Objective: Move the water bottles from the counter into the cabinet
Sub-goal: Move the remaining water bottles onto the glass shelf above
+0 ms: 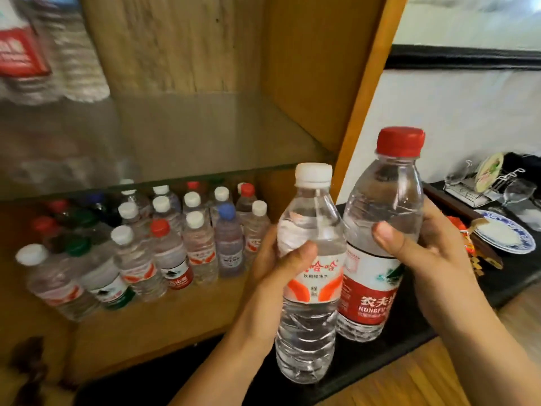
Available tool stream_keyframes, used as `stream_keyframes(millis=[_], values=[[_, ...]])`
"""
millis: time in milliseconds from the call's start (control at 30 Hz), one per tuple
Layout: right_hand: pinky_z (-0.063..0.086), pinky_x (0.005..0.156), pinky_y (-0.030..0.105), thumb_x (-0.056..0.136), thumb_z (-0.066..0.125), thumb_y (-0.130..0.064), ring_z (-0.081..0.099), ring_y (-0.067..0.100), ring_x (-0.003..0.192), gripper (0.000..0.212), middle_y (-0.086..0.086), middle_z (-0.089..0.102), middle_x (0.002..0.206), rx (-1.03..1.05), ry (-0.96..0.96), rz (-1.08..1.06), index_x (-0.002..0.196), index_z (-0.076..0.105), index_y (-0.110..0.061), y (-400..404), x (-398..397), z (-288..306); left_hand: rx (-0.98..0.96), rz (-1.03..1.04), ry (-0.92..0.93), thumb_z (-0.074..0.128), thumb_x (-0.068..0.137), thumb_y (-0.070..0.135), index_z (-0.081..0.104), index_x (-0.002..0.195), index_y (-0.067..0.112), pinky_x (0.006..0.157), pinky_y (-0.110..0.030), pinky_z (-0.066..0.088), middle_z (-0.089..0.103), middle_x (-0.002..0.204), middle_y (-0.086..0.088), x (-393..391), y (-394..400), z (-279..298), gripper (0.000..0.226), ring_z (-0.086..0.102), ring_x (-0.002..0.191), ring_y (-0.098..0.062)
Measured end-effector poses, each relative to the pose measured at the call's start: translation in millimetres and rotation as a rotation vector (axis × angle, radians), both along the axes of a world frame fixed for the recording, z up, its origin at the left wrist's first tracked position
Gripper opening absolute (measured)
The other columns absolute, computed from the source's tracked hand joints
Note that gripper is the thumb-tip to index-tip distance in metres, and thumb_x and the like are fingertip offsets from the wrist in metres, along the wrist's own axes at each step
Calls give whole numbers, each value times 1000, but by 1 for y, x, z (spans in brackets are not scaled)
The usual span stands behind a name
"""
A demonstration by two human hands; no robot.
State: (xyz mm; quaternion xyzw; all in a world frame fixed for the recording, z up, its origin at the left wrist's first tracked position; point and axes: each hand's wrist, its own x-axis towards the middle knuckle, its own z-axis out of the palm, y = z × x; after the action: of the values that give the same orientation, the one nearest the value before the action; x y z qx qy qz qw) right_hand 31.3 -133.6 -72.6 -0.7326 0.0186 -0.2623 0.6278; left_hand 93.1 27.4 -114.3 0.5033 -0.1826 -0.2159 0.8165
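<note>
A person holds two water bottles upright before an open wooden cabinet (319, 68), one in each hand. The left hand (278, 259) wraps its grip around the middle of a white-capped bottle (310, 276), thumb across the front above the orange-and-white label. The right hand (424, 247) closes its grip on a taller red-capped bottle (377, 230) with a red label, thumb pressed on the clear shoulder. The two bottles touch side by side, held above the near edge of the dark table (415, 326). To the left, on the cabinet's lower shelf, stands a crowd of stored bottles (164, 241) with white, red, green and blue caps, beneath a glass shelf (205, 136). On the far right of the table sit a blue-and-white plate (509, 238) and stemmed glasses (515, 191).
</note>
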Motion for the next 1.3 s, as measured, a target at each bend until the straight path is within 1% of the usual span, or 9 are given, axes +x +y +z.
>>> stream_keyframes(millis=[133,267,433,533,667,800,900,1133,1300], values=[[53,68,18,58,71,-39,69,12,90,39,-3,71,98,12,-102,102,96,65,-29,49,8,44,-102,51,-127,80,48,56,66,101,41,71,-22,55,72,105,5,4,53,42,56,69,97,-15],[54,68,20,58,73,-48,68,11,94,51,-7,71,103,-41,-150,191,105,64,-29,82,24,89,-152,132,-299,76,59,51,62,111,26,74,-29,55,71,107,-5,14,85,86,59,68,98,-23],[52,68,16,75,61,-28,68,10,94,39,-5,72,104,-80,-254,385,112,60,-16,117,55,136,-159,335,-533,68,70,39,55,119,19,80,-35,55,70,110,-5,36,115,142,55,67,102,-24],[51,72,16,81,60,-18,68,9,92,23,-5,72,98,-113,-367,446,104,61,-13,135,77,160,-31,531,-648,57,71,51,50,124,11,82,-37,54,69,109,-5,54,128,170,67,68,100,-20],[54,83,27,82,65,-22,67,11,95,16,0,70,105,-179,-363,379,97,61,-21,143,120,181,108,697,-657,55,65,66,49,124,24,95,-41,49,65,118,4,87,135,191,73,63,107,-11],[49,94,45,77,71,-32,61,23,106,30,12,60,118,-207,-251,264,102,60,-18,141,164,175,259,776,-726,56,73,61,48,93,35,75,-19,51,65,93,13,118,133,186,34,65,86,1],[47,96,46,76,72,-35,59,28,109,47,14,56,122,-230,-183,249,113,57,-11,139,184,164,304,810,-701,55,85,49,47,102,27,65,-9,47,62,93,16,134,131,176,29,62,80,11],[47,97,46,77,69,-41,58,26,110,50,13,54,125,-178,-126,206,116,54,-14,134,201,149,414,763,-616,50,86,55,50,115,24,92,-37,50,66,110,5,148,132,177,43,64,100,-10],[47,98,45,76,69,-42,56,22,113,51,7,52,128,-182,-104,210,118,48,-22,126,201,139,421,746,-594,52,86,48,46,126,17,87,-31,53,66,109,6,144,136,177,50,66,95,-5]])
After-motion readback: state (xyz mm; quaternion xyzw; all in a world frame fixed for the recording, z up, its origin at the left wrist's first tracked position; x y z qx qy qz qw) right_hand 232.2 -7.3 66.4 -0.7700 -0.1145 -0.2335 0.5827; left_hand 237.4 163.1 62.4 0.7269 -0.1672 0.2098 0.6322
